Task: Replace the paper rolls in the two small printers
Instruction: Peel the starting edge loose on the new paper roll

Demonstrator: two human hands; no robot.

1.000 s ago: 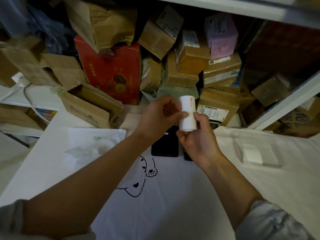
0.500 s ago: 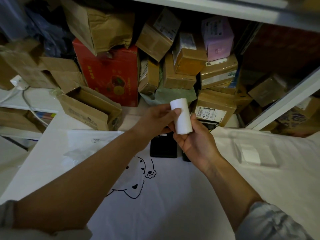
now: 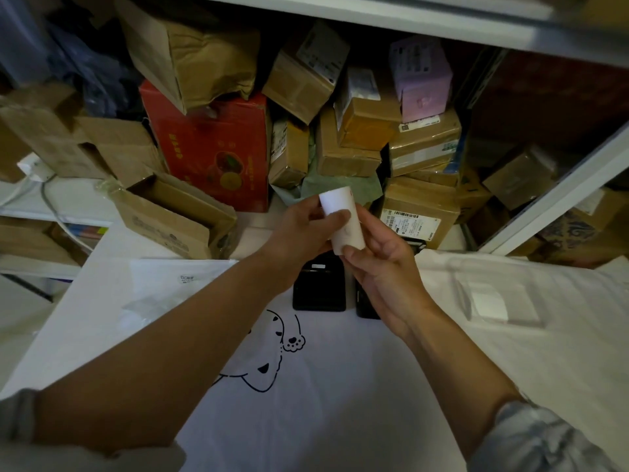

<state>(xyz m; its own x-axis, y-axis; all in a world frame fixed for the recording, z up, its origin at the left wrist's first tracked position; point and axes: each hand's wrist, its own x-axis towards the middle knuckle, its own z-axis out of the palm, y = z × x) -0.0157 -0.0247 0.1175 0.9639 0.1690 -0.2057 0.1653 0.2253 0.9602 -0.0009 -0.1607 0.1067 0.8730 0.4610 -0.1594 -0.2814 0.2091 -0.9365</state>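
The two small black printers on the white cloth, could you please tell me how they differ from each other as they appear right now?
The left small black printer shows almost its whole top, with a small white label near its far edge; the right small black printer is mostly hidden behind the right hand, so only a dark sliver shows. The white paper roll, held by both hands, hangs nearer above the left printer's far end. Both lie side by side on the white cloth.

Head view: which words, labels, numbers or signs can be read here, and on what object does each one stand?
None can be read.
Red box: yellow print, too blurred.
Shipping label on a brown box: barcode and small text, too small.
Clear bag: small logo, blurred.
Paper roll: no readable print.
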